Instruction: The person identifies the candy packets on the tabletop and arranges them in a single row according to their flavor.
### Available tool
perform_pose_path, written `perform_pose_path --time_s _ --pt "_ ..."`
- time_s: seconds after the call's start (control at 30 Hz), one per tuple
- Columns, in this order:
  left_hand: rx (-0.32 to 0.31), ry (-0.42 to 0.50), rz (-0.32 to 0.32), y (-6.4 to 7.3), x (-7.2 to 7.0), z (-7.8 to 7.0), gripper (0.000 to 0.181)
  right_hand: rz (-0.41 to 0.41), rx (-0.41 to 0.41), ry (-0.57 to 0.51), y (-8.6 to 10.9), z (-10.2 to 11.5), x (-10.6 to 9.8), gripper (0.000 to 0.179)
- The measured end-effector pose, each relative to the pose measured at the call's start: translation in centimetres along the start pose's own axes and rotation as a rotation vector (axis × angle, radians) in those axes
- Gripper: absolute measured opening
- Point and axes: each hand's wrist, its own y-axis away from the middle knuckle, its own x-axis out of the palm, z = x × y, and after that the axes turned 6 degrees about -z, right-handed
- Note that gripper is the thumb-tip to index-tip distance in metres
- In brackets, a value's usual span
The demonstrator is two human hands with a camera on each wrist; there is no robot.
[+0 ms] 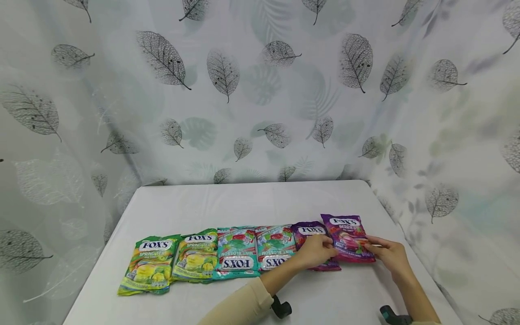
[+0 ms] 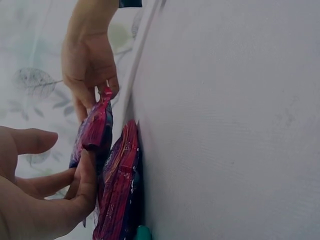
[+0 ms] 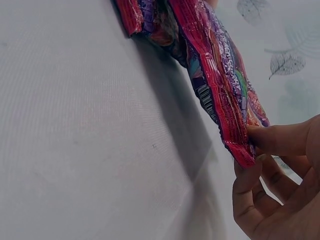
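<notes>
A purple Fox's Berries candy bag (image 1: 345,237) lies at the right end of a row of bags, its near side lifted above the table. My right hand (image 1: 392,257) pinches its lower right corner between thumb and fingers, seen closely in the right wrist view (image 3: 280,185). At its left edge, my left hand (image 1: 314,250) holds the bag with thumb and a finger, while another finger stands off it in the left wrist view (image 2: 45,190). A second purple candy bag (image 1: 310,230) lies just left, partly hidden by the left hand.
Two teal Mint Blossom bags (image 1: 237,250), printed upside down to me, lie left of the purple ones. Farther left are two yellow-green Spring Tea bags (image 1: 150,266). All rest on a white table (image 1: 252,203) with leaf-patterned curtains (image 1: 243,90) behind and at the sides.
</notes>
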Motion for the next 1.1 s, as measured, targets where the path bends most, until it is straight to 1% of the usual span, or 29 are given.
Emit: perform_pose_path --time_s 0.33,0.53,0.73,0.77,0.9,1.1 --pt "0.026 -0.01 0.05 -0.2 0.3 0.4 0.04 0.0 0.029 -0.006 0.0 -0.5 -0.2 0.049" --pt "0.016 -0.084 0.057 -0.3 0.7 0.5 0.037 0.009 0.038 -0.037 0.1 -0.9 -0.3 0.047" --pt "0.021 -0.136 0.056 -0.5 1.0 0.6 0.037 -0.013 0.053 -0.053 0.1 -1.5 -0.1 0.044" --pt "0.023 -0.145 0.054 -0.5 1.0 0.6 0.037 -0.017 0.051 -0.047 0.1 -1.5 -0.1 0.044" --pt "0.033 -0.168 0.067 -0.5 1.1 0.6 0.024 -0.036 0.039 0.0 0.1 -1.5 0.0 0.045" --pt "0.033 -0.162 0.08 -0.2 1.0 0.2 0.021 -0.036 0.015 0.089 -0.1 -1.4 -0.1 0.048"
